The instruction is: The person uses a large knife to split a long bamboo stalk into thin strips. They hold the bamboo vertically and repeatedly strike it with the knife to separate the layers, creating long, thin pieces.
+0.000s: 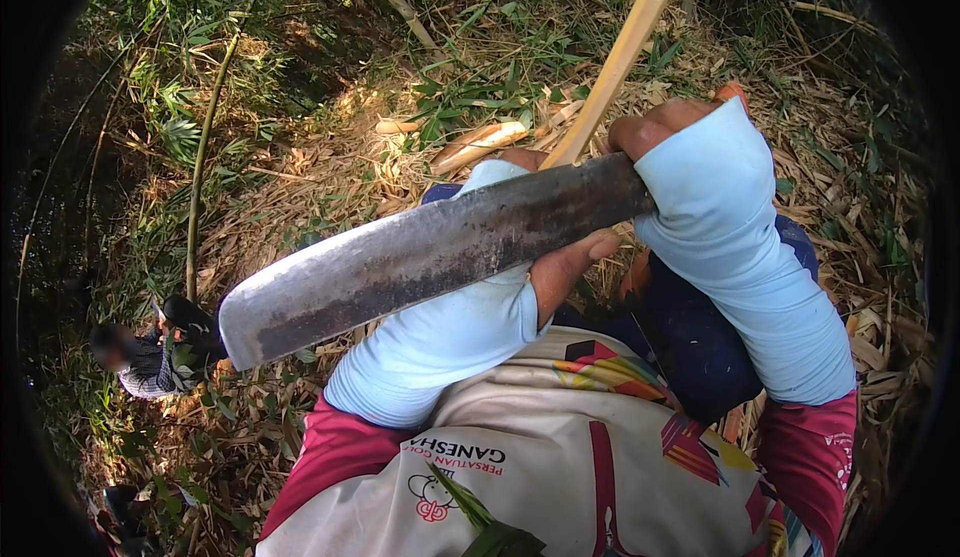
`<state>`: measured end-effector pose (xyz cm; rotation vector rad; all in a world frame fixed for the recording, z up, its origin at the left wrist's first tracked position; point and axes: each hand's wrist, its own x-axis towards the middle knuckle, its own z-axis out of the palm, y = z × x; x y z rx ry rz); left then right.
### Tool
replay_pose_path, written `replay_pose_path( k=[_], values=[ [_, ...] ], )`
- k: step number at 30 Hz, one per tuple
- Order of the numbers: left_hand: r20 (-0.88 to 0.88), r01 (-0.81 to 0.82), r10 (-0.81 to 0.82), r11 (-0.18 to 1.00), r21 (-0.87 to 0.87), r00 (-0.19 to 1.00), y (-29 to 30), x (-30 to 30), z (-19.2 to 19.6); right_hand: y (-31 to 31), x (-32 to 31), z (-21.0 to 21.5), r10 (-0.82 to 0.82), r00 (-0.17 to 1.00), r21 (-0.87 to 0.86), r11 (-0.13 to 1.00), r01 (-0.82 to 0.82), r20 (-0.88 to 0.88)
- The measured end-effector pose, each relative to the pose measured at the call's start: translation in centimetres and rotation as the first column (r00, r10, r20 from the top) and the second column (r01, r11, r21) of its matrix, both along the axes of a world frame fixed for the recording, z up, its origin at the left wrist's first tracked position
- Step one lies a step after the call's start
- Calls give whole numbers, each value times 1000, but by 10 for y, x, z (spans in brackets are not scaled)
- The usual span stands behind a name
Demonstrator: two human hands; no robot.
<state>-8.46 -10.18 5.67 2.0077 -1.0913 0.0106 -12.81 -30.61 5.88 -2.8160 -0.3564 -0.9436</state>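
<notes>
A machete [430, 252] with a broad, dark-stained steel blade lies across the view, its blunt tip to the left. My right hand [660, 129], in a light-blue sleeve cover, is closed round its handle, and a bit of orange shows beyond the fist. Behind the blade is my left hand [566, 275]; its thumb shows below the blade and a little of its fingers above. A long, pale split bamboo strip [622, 55] slants down from the top edge into the left hand's grip. The blade hides its lower end and most of the left fingers.
Cut bamboo pieces [480, 145] lie among dry leaves ahead. A thin green bamboo stem [208, 157] stands at the left. Farther left another person [165, 347] sits low on the ground. My knee in dark-blue trousers [700, 327] is below the right hand.
</notes>
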Motion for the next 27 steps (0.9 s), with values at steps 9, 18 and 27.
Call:
replay_pose_path(
  k=[9,18,27],
  values=[
    [-214,-35,25,998,-45,977,2,-3,3,2,1,-2,23,1000,1,1000,-23,6],
    [-242,-4,12,999,32,970,5,-2,12,3,2,-4,36,999,11,999,-36,-1],
    [-160,-24,8,995,-101,987,1,-2,-2,1,1,0,44,998,18,999,-44,-46]
  ],
)
